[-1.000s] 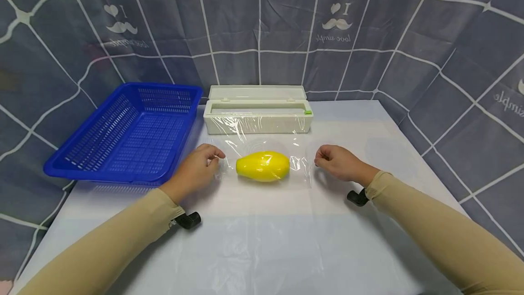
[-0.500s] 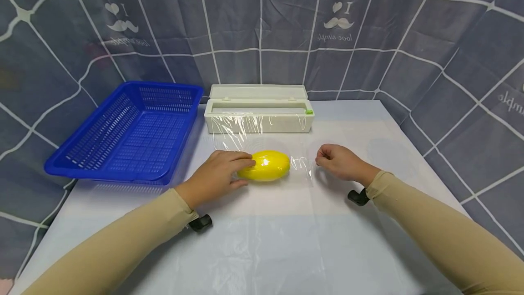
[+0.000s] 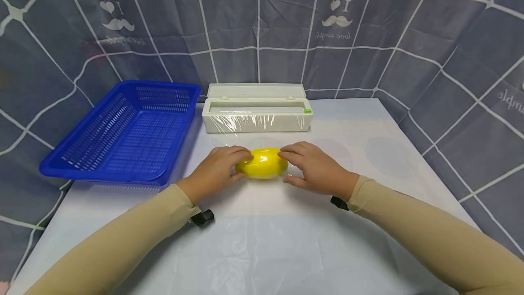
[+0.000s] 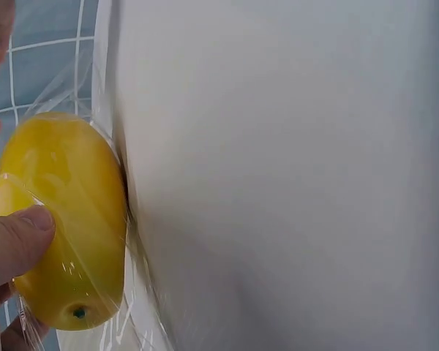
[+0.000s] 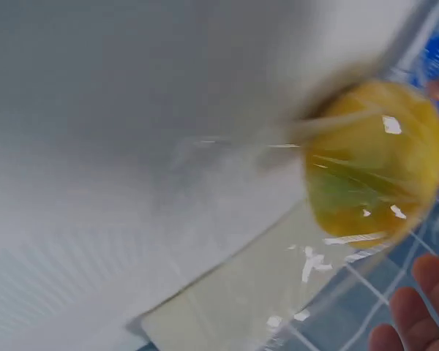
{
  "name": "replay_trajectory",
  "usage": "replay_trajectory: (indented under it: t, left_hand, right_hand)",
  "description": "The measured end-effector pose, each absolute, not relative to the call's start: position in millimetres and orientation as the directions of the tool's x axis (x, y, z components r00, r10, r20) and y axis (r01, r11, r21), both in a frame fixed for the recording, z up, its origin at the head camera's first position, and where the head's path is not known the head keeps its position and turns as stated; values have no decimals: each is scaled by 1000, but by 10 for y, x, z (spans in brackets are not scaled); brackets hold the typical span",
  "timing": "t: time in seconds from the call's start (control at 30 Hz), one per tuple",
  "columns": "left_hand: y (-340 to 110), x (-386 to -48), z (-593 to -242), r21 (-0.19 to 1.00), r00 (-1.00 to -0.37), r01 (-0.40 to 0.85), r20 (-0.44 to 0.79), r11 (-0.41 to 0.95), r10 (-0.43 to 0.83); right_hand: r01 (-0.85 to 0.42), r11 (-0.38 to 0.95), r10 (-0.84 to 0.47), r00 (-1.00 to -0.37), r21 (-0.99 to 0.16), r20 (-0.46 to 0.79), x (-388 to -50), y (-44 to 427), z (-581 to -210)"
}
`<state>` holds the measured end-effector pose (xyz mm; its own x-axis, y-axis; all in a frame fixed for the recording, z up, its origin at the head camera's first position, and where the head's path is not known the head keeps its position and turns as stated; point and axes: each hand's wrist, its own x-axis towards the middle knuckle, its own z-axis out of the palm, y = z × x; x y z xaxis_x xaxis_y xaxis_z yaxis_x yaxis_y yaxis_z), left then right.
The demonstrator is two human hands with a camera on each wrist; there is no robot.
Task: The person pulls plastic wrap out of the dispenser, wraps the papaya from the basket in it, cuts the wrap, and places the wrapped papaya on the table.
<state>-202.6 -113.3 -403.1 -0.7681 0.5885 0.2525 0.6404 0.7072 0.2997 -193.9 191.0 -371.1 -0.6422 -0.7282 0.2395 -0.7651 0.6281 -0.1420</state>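
Note:
A yellow oblong fruit, papaya-like [image 3: 265, 165], lies on the white table under clear cling film [image 5: 311, 267]. My left hand [image 3: 217, 170] grips its left end; in the left wrist view the thumb [image 4: 31, 228] presses on the film-covered side and fingers curl beneath. My right hand [image 3: 317, 170] reaches to the right end, fingers extended over it and thumb lower down. In the blurred right wrist view its fingers [image 5: 413, 314] look fairly straight, with a gap to the fruit. The film runs back to a white cling film dispenser [image 3: 257, 123] with its lid raised.
A blue plastic basket [image 3: 98, 177] stands on the left of the table, beside the dispenser. A green slider [image 3: 307, 110] sits at the dispenser's right end. Grey checked curtain [image 3: 286, 17] hangs behind the table and along both sides.
My left hand has moved right from the film's left edge onto the fruit. My right hand has left the film's right edge and come left to the fruit's right end.

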Motion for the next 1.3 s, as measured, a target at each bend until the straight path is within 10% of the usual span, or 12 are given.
replay_trajectory:
  t: [1.3]
  left_hand:
    - [-1152,-2340,-4130,396,-820,559,136,729,555]
  right_hand:
    - [-606,753,-623,-782,-258,21,-2360,1743,-3969]
